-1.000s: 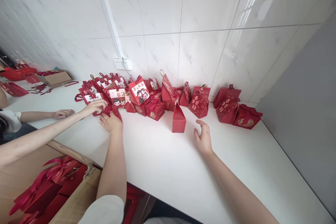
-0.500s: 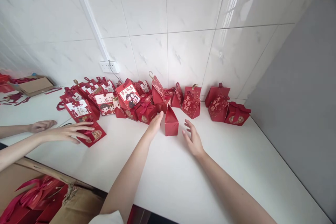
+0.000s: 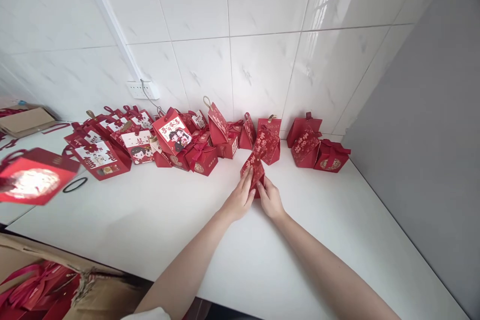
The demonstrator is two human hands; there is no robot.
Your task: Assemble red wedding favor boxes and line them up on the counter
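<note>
Both of my hands are on a small red paper gift box (image 3: 255,164) with a peaked top and pale printed characters on its front. My left hand (image 3: 239,200) presses against its left side and front. My right hand (image 3: 271,199) holds the lower right side. Part of the box's lower front is hidden behind my fingers. Just behind it stands another red printed gift box (image 3: 270,147) of the same peaked shape.
Several red gift boxes (image 3: 170,135) stand along the tiled wall, with more at right (image 3: 333,156). A blurred box with a gold emblem (image 3: 41,182) is at far left, near a black ring (image 3: 75,184). A cardboard carton (image 3: 103,295) holds red boxes below the white table (image 3: 157,230).
My hands have closed onto the peaked box, which has turned so its printed face shows. The gold-emblem box has moved left, and the other person's hands have left the view.
</note>
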